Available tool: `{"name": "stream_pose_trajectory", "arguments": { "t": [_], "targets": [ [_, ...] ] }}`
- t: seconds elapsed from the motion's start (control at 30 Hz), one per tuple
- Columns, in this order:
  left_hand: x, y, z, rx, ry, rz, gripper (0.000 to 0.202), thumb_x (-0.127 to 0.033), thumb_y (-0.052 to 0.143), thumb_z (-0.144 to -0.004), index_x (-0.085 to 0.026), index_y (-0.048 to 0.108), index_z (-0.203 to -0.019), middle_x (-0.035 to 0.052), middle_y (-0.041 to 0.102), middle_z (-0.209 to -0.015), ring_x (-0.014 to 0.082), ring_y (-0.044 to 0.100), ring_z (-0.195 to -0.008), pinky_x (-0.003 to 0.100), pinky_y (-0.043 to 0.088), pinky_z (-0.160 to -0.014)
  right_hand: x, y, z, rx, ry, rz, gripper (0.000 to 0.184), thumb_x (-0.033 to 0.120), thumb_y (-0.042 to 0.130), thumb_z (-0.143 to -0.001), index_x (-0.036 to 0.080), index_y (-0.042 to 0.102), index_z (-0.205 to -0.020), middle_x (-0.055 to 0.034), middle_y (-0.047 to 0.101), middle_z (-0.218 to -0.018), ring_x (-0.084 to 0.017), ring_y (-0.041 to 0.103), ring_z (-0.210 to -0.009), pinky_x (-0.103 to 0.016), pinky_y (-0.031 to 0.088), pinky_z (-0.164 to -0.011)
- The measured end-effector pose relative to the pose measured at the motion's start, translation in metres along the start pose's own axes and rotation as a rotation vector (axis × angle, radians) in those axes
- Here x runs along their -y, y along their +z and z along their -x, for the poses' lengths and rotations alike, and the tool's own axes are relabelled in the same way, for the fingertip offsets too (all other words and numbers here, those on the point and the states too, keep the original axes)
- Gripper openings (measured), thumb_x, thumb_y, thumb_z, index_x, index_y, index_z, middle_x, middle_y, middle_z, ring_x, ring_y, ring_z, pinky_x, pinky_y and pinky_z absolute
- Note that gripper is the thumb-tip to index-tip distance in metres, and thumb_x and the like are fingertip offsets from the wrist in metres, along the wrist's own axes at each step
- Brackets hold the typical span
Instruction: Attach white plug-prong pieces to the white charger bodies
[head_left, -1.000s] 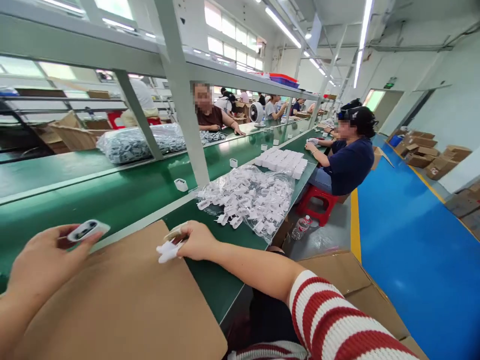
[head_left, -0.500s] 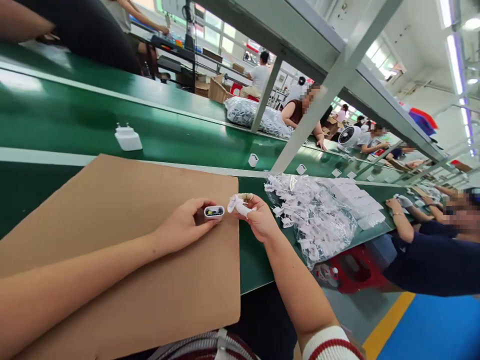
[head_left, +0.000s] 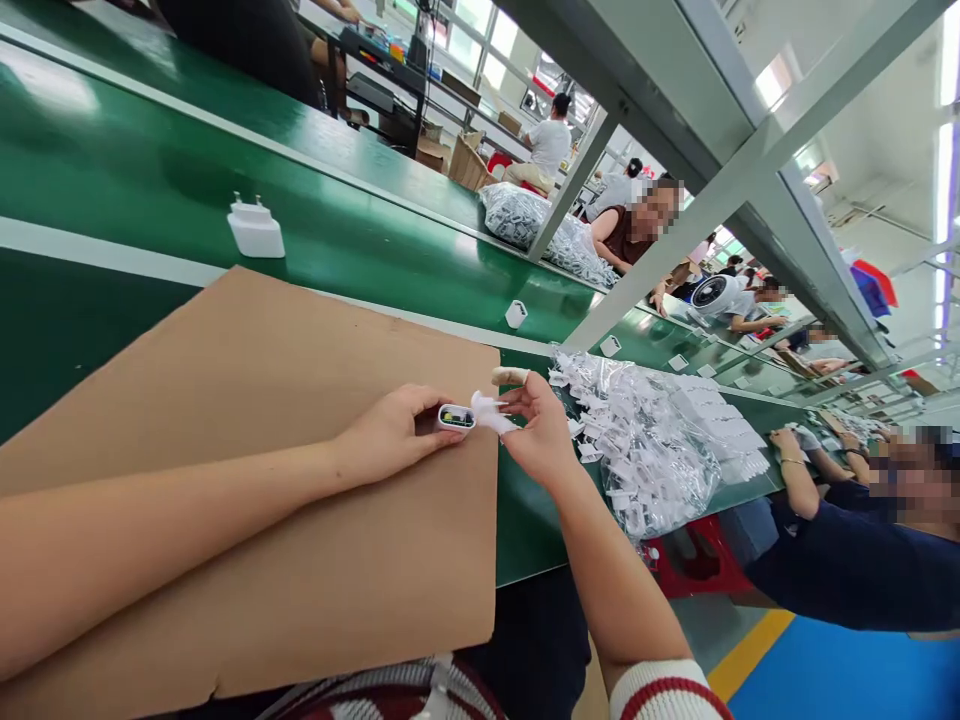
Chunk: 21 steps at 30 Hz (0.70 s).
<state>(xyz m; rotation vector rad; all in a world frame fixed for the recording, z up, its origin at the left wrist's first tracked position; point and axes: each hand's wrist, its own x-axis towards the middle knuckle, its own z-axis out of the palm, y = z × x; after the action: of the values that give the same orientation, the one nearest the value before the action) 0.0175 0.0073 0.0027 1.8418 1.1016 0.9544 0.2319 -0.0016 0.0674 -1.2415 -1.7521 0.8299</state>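
Note:
My left hand (head_left: 394,432) grips a small white charger housing (head_left: 455,417), its open end showing the parts inside. My right hand (head_left: 538,428) pinches a small white plastic piece (head_left: 489,412) right against that open end; the index finger wears a finger cot. Both hands hover over the far right corner of a brown cardboard sheet (head_left: 247,470) lying on the green bench.
A clear bag of white plastic pieces (head_left: 637,440) lies just right of my hands. A finished white charger (head_left: 256,231) and several small housings (head_left: 515,314) sit on the green conveyor belt (head_left: 150,190). Grey frame posts (head_left: 637,270) rise behind. Other people sit along the line.
The view swung left and down from the aisle to the bench. My hands came together over the cardboard, and the white piece now meets the housing's open end.

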Motion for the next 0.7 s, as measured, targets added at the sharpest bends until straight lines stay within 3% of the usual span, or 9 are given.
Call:
{"name": "stream_pose_trajectory", "arguments": {
  "t": [0.1, 0.27, 0.5, 0.7],
  "targets": [
    [0.002, 0.000, 0.000, -0.004, -0.001, 0.005, 0.055, -0.073, 0.071, -0.082, -0.024, 0.080, -0.105, 0.0073, 0.075, -0.098, 0.0285, 0.066, -0.093, 0.040, 0.055, -0.084, 0.020, -0.001, -0.003, 0.110, -0.127, 0.303, 0.018, 0.018, 0.070, -0.083, 0.022, 0.075, -0.099, -0.0040, 0.078, -0.099, -0.017, 0.070, -0.087, -0.030, 0.056, -0.078],
    [0.001, -0.001, -0.001, 0.017, 0.044, 0.004, 0.046, -0.067, 0.068, -0.086, -0.021, 0.075, -0.091, 0.0058, 0.071, -0.089, 0.0268, 0.063, -0.089, 0.038, 0.050, -0.081, 0.028, 0.006, -0.010, 0.260, -0.258, 0.688, 0.031, 0.003, 0.059, -0.077, 0.023, 0.075, -0.095, -0.0031, 0.079, -0.096, -0.020, 0.068, -0.093, -0.029, 0.047, -0.076],
    [0.006, 0.000, -0.004, 0.021, 0.067, 0.032, 0.040, -0.060, 0.070, -0.085, -0.021, 0.069, -0.084, 0.0052, 0.071, -0.088, 0.0272, 0.063, -0.091, 0.039, 0.049, -0.082, 0.030, 0.017, -0.015, 0.346, -0.295, 0.809, 0.034, 0.001, 0.057, -0.075, 0.023, 0.072, -0.096, -0.0046, 0.077, -0.096, -0.022, 0.063, -0.089, -0.030, 0.042, -0.073],
    [0.003, 0.000, -0.003, 0.009, 0.068, 0.028, 0.038, -0.058, 0.070, -0.085, -0.020, 0.068, -0.081, 0.0035, 0.067, -0.080, 0.0249, 0.060, -0.083, 0.037, 0.047, -0.076, 0.037, 0.014, -0.016, 0.338, -0.299, 0.767, 0.043, -0.002, 0.055, -0.073, 0.021, 0.072, -0.104, -0.0064, 0.076, -0.100, -0.024, 0.060, -0.094, -0.032, 0.044, -0.078]
  ]
}}
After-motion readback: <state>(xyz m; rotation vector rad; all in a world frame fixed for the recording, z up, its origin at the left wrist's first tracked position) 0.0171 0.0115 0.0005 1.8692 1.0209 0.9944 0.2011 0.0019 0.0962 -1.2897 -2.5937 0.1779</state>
